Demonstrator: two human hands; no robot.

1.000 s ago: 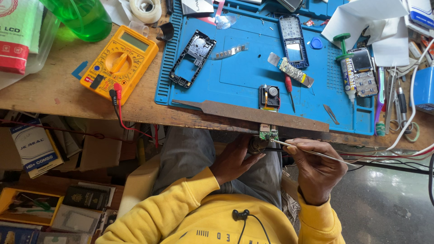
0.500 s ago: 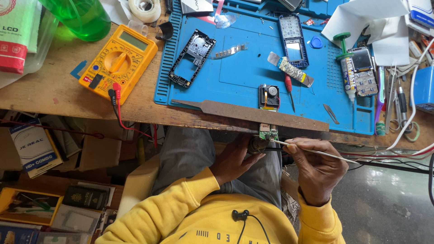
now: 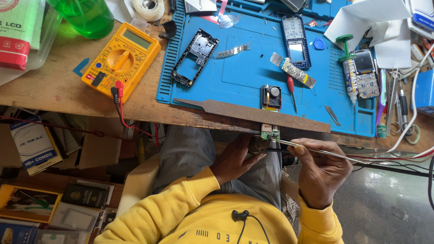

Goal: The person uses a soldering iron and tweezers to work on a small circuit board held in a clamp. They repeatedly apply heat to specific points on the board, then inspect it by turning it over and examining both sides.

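My left hand (image 3: pixel 237 158) grips a small green circuit board (image 3: pixel 270 133), held just below the wooden bench edge over my lap. My right hand (image 3: pixel 320 171) holds a thin metal soldering tool (image 3: pixel 316 151) whose tip meets the board's right side. Both sleeves are yellow. On the blue work mat (image 3: pixel 244 74) above lie a black phone frame (image 3: pixel 195 57), a blue phone body (image 3: pixel 296 41), a small black module (image 3: pixel 271 96) and a red-handled screwdriver (image 3: pixel 291 90).
A yellow multimeter (image 3: pixel 121 60) with red and black leads sits at left by a green bottle (image 3: pixel 87 16). A rusty metal file (image 3: pixel 253 114) lies along the bench edge. Tweezers, scissors (image 3: pixel 398 106), a tape roll (image 3: pixel 145 8) and cables crowd the right; boxes lie below left.
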